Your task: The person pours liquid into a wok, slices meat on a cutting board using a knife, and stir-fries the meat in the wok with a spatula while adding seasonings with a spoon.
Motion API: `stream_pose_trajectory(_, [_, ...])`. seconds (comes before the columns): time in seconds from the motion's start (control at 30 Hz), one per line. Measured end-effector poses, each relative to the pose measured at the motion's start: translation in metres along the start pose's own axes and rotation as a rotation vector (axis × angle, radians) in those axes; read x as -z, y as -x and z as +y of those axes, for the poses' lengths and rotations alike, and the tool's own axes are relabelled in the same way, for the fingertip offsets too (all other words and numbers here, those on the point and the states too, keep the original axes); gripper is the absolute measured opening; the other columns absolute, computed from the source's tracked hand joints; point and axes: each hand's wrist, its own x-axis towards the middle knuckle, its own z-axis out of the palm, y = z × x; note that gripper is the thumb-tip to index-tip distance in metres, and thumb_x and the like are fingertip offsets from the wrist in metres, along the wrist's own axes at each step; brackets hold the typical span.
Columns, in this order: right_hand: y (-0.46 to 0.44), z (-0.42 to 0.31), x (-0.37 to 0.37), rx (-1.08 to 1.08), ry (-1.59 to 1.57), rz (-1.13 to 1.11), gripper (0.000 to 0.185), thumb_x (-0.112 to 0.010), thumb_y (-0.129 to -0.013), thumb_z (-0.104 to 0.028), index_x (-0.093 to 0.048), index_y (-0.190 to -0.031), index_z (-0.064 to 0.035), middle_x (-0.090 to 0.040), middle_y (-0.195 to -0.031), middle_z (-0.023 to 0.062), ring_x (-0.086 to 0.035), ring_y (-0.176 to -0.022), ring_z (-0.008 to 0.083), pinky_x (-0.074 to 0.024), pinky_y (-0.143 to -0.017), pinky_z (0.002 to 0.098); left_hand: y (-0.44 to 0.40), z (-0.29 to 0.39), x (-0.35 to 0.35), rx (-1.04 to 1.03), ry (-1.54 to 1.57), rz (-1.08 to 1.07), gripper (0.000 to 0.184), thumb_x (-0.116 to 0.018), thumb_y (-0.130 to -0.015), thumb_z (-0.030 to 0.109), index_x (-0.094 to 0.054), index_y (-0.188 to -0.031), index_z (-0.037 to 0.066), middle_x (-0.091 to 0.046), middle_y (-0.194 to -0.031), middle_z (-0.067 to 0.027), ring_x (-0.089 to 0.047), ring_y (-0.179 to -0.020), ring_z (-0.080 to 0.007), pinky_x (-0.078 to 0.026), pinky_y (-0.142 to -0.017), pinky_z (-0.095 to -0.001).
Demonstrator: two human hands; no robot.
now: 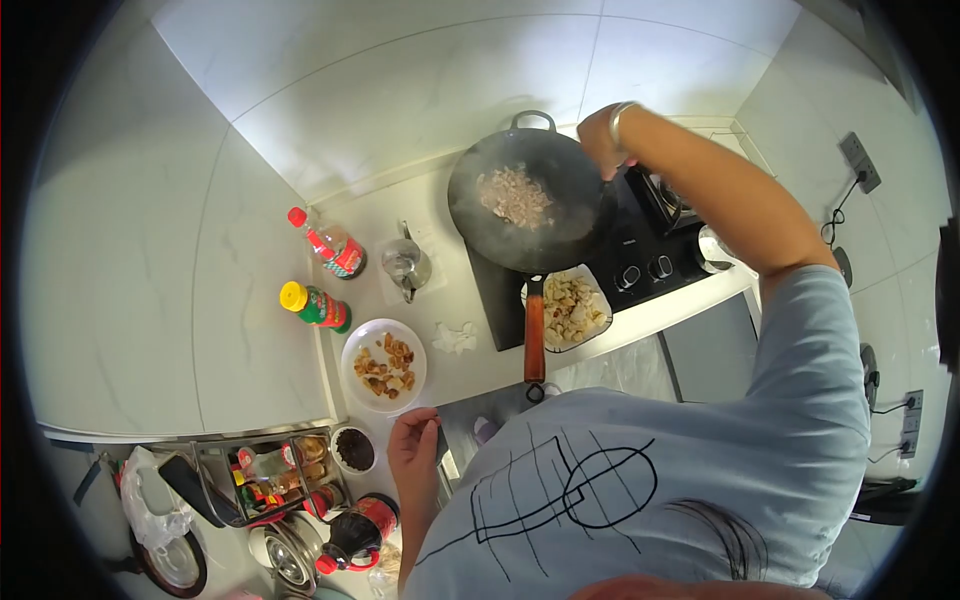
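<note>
A dark wok [555, 235] stands on the stove at the back, with chopped, pale brown meat [515, 197] in its left half and steam above it. My right hand [604, 143] is at the wok's right rim, its fingers curled down; what they grip is mostly hidden. My left hand [412, 436] hangs by the counter's front edge with its fingers loosely closed, and no object shows in it. It is nearest to a white plate [351, 385] of browned food pieces [387, 368] and a small bowl of dark bits [354, 449].
The wok's wooden handle [535, 330] juts toward me over a square dish [607, 318] of pale chopped food. Left of the stove stand a glass pitcher [405, 266], a red-capped bottle [330, 245] and a yellow-capped bottle [318, 306]. A bottle rack [235, 515] and a dark sauce bottle [360, 530] sit lower left.
</note>
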Motion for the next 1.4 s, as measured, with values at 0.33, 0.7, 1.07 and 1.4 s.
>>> stream_pose_trajectory(0.33, [-0.092, 0.022, -0.010, 0.144, 0.145, 0.020, 0.021, -0.075, -0.069, -0.013, -0.076, -0.089, -0.0056, -0.072, -0.085, 0.0138, -0.069, -0.077, 0.0261, -0.0545, -0.066, 0.0386, 0.007, 0.000, 0.006, 0.007, 0.003, 0.045, 0.014, -0.055, -0.095, -0.001, -0.060, -0.108, -0.001, -0.062, -0.103, -0.0048, -0.059, -0.096, -0.0116, -0.046, -0.089, -0.0247])
stream_pose_trajectory(0.7, [-0.032, -0.016, -0.022, -0.162, 0.111, 0.412, 0.018, -0.071, -0.073, -0.012, -0.074, -0.088, -0.0021, -0.073, -0.088, 0.0149, -0.071, -0.082, 0.0299, -0.0554, -0.068, 0.0410, 0.011, -0.001, 0.011, 0.003, 0.031, 0.060, 0.014, -0.056, -0.095, 0.000, -0.060, -0.108, -0.002, -0.062, -0.102, -0.0051, -0.058, -0.095, -0.0113, -0.046, -0.089, -0.0242])
stream_pose_trajectory(1.07, [-0.020, -0.052, -0.091, -0.133, 0.019, 0.899, 0.024, -0.055, -0.086, -0.007, -0.065, -0.108, -0.0055, -0.065, -0.105, 0.0145, -0.068, -0.092, 0.0318, -0.0553, -0.076, 0.0427, 0.013, 0.002, 0.006, -0.023, -0.014, -0.006, 0.013, -0.056, -0.095, 0.001, -0.060, -0.108, -0.001, -0.062, -0.102, -0.0046, -0.058, -0.095, -0.0110, -0.045, -0.089, -0.0240])
stream_pose_trajectory(1.4, [0.119, -0.060, -0.212, -0.175, -0.578, 0.792, 0.027, -0.064, -0.084, -0.012, -0.060, -0.111, -0.0146, -0.059, -0.098, 0.0125, -0.065, -0.086, 0.0345, -0.0524, -0.072, 0.0438, 0.003, 0.004, 0.005, -0.021, -0.023, -0.016, 0.014, -0.056, -0.095, 0.002, -0.060, -0.108, -0.001, -0.062, -0.100, -0.0043, -0.058, -0.095, -0.0110, -0.044, -0.089, -0.0243])
